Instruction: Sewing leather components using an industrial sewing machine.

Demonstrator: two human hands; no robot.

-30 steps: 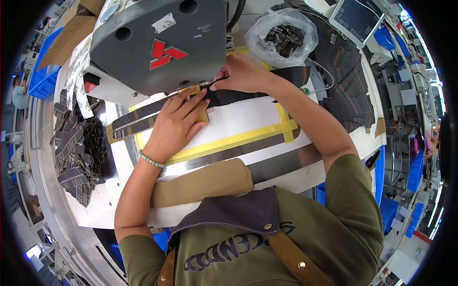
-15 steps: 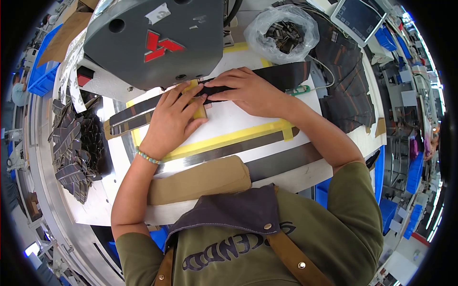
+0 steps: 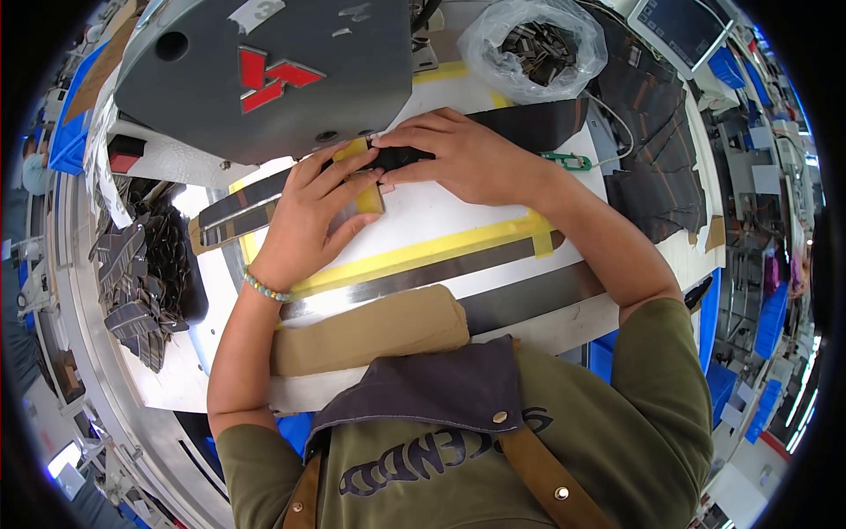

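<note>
My left hand [image 3: 313, 216] and right hand [image 3: 467, 159] lie flat, fingers pressing the long dark leather strip [image 3: 529, 123] under the grey sewing-machine head [image 3: 264, 75]; most of it seems unfed.

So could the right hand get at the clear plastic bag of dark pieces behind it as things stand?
Probably yes: the clear plastic bag of dark pieces lies just beyond the right hand, with nothing between, though that hand is pressing the dark strip.

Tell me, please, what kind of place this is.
Probably a sewing workshop or factory. A big grey sewing machine stands on the white table, both hands press a dark strip under it, and stacks of cut dark pieces lie at the left.
</note>
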